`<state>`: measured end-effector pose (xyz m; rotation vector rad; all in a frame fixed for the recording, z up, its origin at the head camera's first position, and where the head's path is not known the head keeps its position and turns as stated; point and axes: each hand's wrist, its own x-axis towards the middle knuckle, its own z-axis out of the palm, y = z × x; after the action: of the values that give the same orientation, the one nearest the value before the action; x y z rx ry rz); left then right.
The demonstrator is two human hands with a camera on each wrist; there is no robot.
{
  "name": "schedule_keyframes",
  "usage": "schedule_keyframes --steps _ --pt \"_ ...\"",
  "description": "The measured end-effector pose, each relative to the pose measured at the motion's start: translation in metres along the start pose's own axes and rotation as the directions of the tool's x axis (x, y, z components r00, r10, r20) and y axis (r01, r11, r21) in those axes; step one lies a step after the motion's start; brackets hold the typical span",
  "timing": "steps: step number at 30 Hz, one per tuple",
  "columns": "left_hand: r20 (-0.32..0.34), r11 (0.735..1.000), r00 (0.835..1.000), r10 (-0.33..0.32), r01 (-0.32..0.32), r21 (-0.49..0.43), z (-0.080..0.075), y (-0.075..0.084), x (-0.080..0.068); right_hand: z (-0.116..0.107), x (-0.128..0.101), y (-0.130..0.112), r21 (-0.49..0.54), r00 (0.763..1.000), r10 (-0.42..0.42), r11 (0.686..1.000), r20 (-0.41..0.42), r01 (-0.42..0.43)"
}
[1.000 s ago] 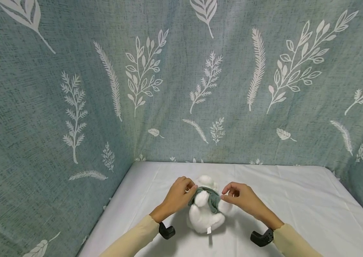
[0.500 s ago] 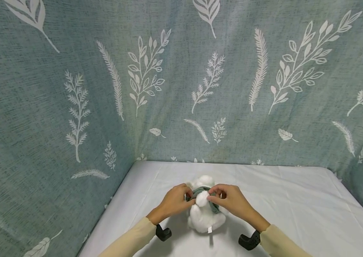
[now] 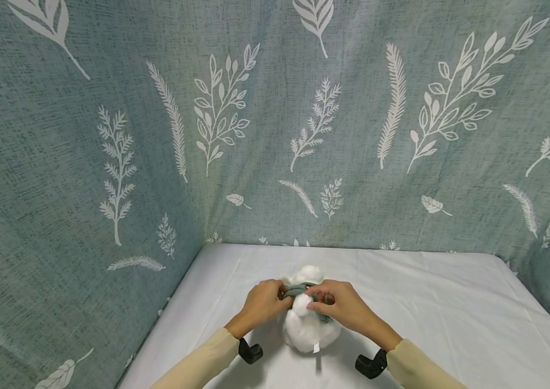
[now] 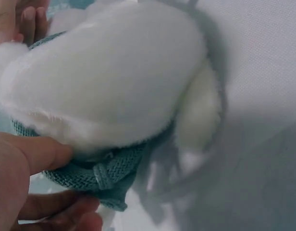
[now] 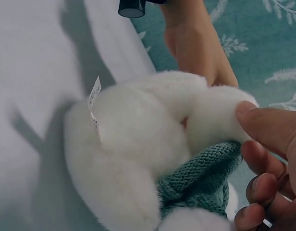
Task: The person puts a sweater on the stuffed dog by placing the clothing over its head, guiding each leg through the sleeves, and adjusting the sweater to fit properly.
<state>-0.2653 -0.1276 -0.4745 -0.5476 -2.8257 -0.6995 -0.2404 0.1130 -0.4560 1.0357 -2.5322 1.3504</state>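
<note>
A white plush toy [image 3: 310, 332] lies on the white cloth, its small tag [image 5: 95, 106] at the near end. Round it goes a green knitted garment [image 4: 97, 171]. My left hand [image 3: 261, 303] pinches this knit, thumb on one side and fingers on the other in the left wrist view. On the other side, my right hand [image 3: 345, 305] holds a rounded white part of the toy by the knit's edge. In the right wrist view its thumb [image 5: 263, 118] presses the fur and the curled fingers touch near the knit. The toy's face is hidden from sight.
A white cloth [image 3: 426, 308] covers the tabletop under the toy. Green fabric with white leaf prints [image 3: 275, 135] hangs behind and at both sides. Each wrist wears a black camera [image 3: 371, 365].
My right hand has moved left, from beside the toy onto its rounded part and the knit. The left hand has shifted slightly down and now grips the knit's edge. The toy stays in place.
</note>
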Motion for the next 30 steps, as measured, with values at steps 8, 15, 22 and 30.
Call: schedule_keyframes --steps 8,15,22,30 --pt "0.0 0.991 0.996 0.089 -0.088 -0.101 0.0 -0.002 0.002 0.006 0.002 0.0 -0.051 1.0 -0.016 0.999 0.009 0.017" --pt "-0.035 0.957 0.994 0.1 -0.106 -0.271 -0.007 0.003 0.004 0.014 0.009 -0.001 -0.167 0.999 -0.02 0.986 -0.047 0.012" --pt "0.009 0.923 0.996 0.088 -0.079 -0.378 -0.018 0.007 0.0 0.024 0.015 -0.005 -0.228 0.992 0.062 0.97 -0.112 -0.087" --pt "0.002 0.911 0.972 0.236 -0.22 -0.349 -0.025 0.015 -0.007 0.034 0.018 -0.006 -0.202 0.972 0.15 0.961 -0.183 -0.187"
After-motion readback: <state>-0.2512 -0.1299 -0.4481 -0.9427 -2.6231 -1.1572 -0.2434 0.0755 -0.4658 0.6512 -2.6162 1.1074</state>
